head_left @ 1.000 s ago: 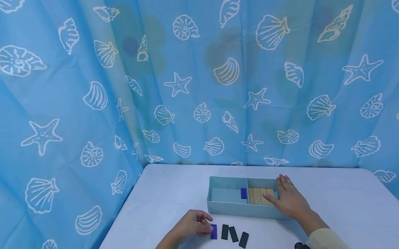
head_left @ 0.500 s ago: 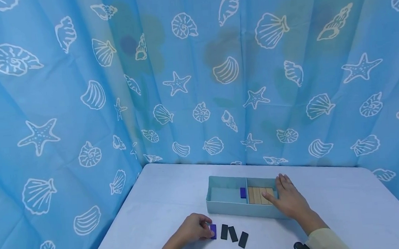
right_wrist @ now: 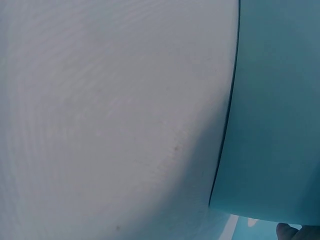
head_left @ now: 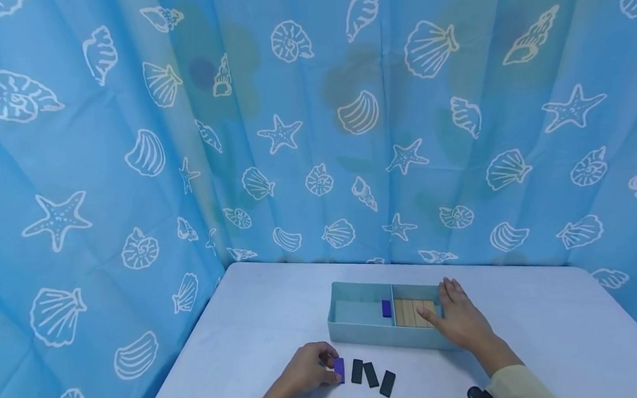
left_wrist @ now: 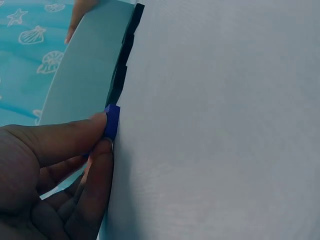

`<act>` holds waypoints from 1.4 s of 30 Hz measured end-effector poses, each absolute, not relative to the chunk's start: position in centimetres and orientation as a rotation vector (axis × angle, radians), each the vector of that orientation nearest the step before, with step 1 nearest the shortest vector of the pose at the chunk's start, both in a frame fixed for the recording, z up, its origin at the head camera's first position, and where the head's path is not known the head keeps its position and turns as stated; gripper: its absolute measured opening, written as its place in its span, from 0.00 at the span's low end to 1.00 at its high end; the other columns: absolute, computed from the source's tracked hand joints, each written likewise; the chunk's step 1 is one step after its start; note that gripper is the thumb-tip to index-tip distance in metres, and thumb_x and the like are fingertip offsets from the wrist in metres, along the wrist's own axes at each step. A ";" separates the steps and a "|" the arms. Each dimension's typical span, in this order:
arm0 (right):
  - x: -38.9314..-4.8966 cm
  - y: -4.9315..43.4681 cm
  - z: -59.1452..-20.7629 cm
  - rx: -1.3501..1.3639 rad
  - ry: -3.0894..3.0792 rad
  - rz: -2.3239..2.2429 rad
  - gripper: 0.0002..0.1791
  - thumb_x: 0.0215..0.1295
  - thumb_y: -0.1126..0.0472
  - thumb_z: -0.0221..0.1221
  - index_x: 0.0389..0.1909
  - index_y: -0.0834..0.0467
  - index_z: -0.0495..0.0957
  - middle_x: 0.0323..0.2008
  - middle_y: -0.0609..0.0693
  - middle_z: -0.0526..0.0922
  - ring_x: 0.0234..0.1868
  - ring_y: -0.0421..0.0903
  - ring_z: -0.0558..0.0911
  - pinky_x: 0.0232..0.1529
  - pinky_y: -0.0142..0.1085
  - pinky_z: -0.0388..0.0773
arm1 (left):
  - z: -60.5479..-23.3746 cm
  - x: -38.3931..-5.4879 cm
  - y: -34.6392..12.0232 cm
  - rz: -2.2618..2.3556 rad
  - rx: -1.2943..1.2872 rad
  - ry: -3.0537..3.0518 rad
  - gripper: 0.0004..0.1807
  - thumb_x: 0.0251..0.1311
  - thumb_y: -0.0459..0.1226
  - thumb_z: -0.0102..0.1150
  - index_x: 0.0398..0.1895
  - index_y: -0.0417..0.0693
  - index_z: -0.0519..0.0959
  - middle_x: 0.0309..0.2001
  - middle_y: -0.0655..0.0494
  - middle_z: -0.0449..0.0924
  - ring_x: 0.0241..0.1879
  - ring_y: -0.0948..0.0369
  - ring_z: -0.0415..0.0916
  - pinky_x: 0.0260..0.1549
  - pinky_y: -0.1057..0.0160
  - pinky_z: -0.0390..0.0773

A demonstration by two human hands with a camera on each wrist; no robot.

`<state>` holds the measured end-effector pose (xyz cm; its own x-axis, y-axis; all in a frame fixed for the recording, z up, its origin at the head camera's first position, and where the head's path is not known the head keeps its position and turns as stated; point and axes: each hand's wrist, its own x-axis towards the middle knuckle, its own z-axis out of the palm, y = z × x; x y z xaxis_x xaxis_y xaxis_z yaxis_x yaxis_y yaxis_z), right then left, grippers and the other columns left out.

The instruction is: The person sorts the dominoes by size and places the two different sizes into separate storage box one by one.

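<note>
Between the thumb and forefinger of my left hand (head_left: 312, 367) is a small flat purple block (head_left: 339, 371); the pinch also shows in the left wrist view, where the purple block (left_wrist: 113, 122) is near the white tabletop. My right hand (head_left: 462, 318) rests over the right end of a pale blue-green divided box (head_left: 383, 334), its fingers straight at the far rim and the thumb reaching over the right compartment. That compartment holds several light wooden blocks (head_left: 406, 312), partly hidden by the thumb. A second purple block (head_left: 386, 308) lies in the left compartment against the divider.
Three black blocks (head_left: 371, 374) lie in a loose row to the right of the left hand, in front of the box. A dark object (head_left: 481, 397) sits by the right sleeve. A blue shell-print curtain (head_left: 303, 132) stands behind the white table (head_left: 270, 301).
My left hand has moved slightly right and closed its thumb and forefinger onto the purple block. The right hand stays on the box. The head view has shifted slightly.
</note>
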<state>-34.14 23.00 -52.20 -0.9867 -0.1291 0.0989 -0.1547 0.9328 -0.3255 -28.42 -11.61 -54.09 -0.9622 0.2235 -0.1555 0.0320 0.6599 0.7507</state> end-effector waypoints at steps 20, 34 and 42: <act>-34.1 23.0 -52.4 0.196 -3.021 0.531 0.60 0.64 0.25 0.42 0.71 0.77 0.44 0.73 0.72 0.43 0.73 0.67 0.40 0.68 0.60 0.43 | -52.6 -29.1 -11.4 1.377 0.253 2.459 0.13 0.52 0.27 0.68 0.38 0.50 0.80 0.30 0.53 0.76 0.27 0.57 0.78 0.25 0.59 0.80; -34.2 22.8 -52.7 0.201 -3.001 0.481 0.59 0.65 0.26 0.42 0.70 0.77 0.46 0.72 0.72 0.45 0.73 0.67 0.43 0.69 0.59 0.45 | -50.7 -31.2 -10.4 1.543 0.316 2.394 0.13 0.53 0.28 0.68 0.41 0.47 0.80 0.33 0.52 0.76 0.31 0.58 0.80 0.27 0.59 0.83; -34.2 22.8 -52.4 0.198 -3.022 0.480 0.59 0.65 0.26 0.42 0.70 0.77 0.45 0.72 0.73 0.44 0.73 0.67 0.42 0.69 0.59 0.43 | -49.3 -32.4 -10.0 1.550 0.364 2.460 0.11 0.56 0.31 0.68 0.42 0.49 0.80 0.34 0.55 0.78 0.31 0.59 0.80 0.28 0.60 0.83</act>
<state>-34.21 22.81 -52.39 -0.9888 -0.1150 0.0947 -0.1387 0.9428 -0.3032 -32.42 -9.99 -49.28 -0.9473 0.3171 -0.0457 0.0957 0.4162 0.9042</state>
